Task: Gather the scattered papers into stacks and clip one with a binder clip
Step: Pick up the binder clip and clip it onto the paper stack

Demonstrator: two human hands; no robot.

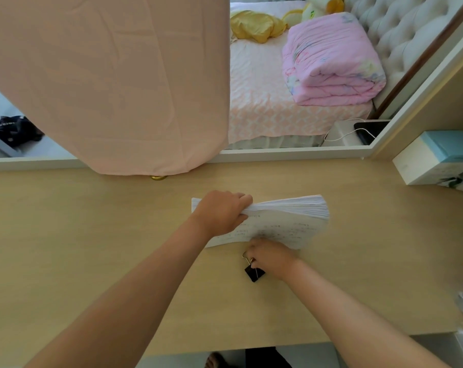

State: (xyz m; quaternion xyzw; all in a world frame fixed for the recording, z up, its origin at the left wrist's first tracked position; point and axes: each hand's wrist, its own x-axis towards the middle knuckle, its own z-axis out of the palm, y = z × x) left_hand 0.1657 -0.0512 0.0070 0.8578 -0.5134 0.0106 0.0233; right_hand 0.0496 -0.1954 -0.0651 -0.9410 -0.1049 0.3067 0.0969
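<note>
Paper stack (286, 229) sits mid-worktop (92, 235), and I take it as my reference.

Head view, the only one I have:
- The stack's long axis runs left to right across my view. Its near long edge faces me.
- My left hand (221, 213) is curled round the stack's left end and grips the upper sheets. These rise off the lower ones and fan open at the right end.
- My right hand (271, 257) touches the stack's near edge, fingers curled. It appears to pinch a wire handle of the binder clip (255, 274).
- The clip's black body lies on the worktop just nearer than the stack, apart from the paper.

Judgement: the right hand is the nearer to both clip and near edge, so the clip should travel straight away from me onto that edge.

Room: bare worktop lies nearer and left of the stack. A tissue box (437, 155) stands well apart, beyond and right.
</note>
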